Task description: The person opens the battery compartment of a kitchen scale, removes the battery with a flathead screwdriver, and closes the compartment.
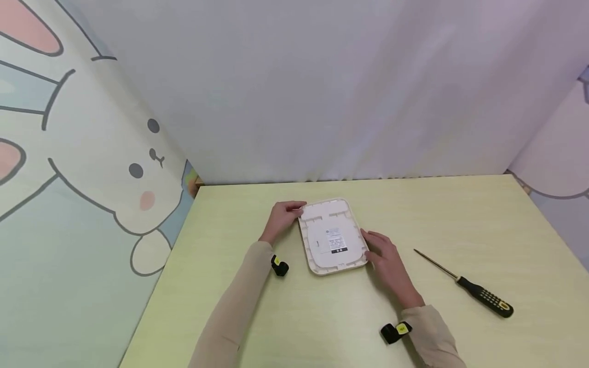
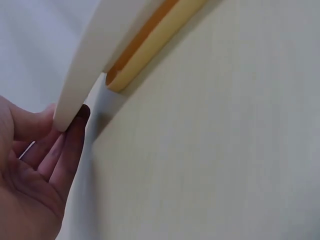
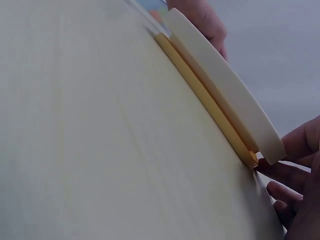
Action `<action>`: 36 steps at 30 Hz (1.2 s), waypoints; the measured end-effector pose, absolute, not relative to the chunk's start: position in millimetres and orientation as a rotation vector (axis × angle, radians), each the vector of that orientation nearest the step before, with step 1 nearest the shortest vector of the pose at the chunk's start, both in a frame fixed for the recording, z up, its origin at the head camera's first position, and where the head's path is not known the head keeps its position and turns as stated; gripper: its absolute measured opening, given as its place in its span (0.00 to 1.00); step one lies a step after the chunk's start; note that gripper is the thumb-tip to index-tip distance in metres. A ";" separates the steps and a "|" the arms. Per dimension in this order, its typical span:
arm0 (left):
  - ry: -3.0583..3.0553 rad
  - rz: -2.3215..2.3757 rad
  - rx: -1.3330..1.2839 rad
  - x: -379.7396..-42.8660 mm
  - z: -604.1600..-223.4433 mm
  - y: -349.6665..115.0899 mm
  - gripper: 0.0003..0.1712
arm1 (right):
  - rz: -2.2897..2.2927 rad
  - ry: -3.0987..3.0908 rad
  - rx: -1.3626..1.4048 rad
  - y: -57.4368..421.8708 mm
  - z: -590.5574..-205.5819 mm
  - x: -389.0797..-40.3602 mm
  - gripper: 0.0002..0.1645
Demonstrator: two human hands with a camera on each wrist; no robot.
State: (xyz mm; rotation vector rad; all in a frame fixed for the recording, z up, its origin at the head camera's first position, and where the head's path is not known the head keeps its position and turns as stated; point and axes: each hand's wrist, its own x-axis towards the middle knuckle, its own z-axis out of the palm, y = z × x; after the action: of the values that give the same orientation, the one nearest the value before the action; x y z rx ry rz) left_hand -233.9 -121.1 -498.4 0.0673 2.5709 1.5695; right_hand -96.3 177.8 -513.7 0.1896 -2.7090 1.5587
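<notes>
A white rounded rectangular device panel (image 1: 319, 235), with a printed label on its upward face, is held between both hands over the table. My left hand (image 1: 281, 220) pinches its upper left corner, thumb above and fingers below in the left wrist view. On its lower right side, my right hand (image 1: 386, 258) grips the edge between thumb and fingers. Beneath the panel, a yellow-orange piece (image 3: 205, 100) lies along the tabletop, a narrow gap showing between them. From the head view, the panel hides this lower piece.
A screwdriver (image 1: 483, 296) with a black and yellow handle lies at the right of the pale wooden table (image 1: 460, 214). Small black cameras sit at both wrists. A white curtain (image 1: 322, 92) hangs behind the table's far edge, and a rabbit-print cloth (image 1: 92, 168) hangs at the left.
</notes>
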 end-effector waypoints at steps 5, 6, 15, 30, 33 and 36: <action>2.564 1.592 0.029 -216.7 -496.2 -133.0 0.15 | 1.504 -2.717 0.158 185.6 -513.0 -116.3 0.28; 2.554 1.592 0.015 -212.6 -496.6 -135.1 0.15 | 1.493 -2.729 0.159 188.0 -512.5 -122.2 0.27; 2.391 1.535 -0.068 -178.8 -492.3 -141.7 0.21 | 1.557 -2.816 0.096 202.8 -507.1 -170.0 0.21; 2.177 1.485 -0.078 -142.8 -479.0 -135.9 0.16 | 1.566 -2.819 0.174 189.8 -500.1 -223.6 0.18; 2.180 1.475 -0.069 -141.3 -478.0 -137.5 0.14 | 1.603 -2.808 0.146 185.8 -499.7 -225.8 0.18; 2.172 1.475 -0.058 -141.3 -479.0 -140.0 0.14 | 1.628 -2.825 0.112 181.5 -498.7 -227.2 0.19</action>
State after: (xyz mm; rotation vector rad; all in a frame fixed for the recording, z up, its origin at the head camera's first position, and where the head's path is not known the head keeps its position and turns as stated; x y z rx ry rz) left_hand -141.3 -140.0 -479.0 -0.0579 2.1724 1.4746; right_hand -227.2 181.5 -498.7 0.1122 -2.8248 1.6277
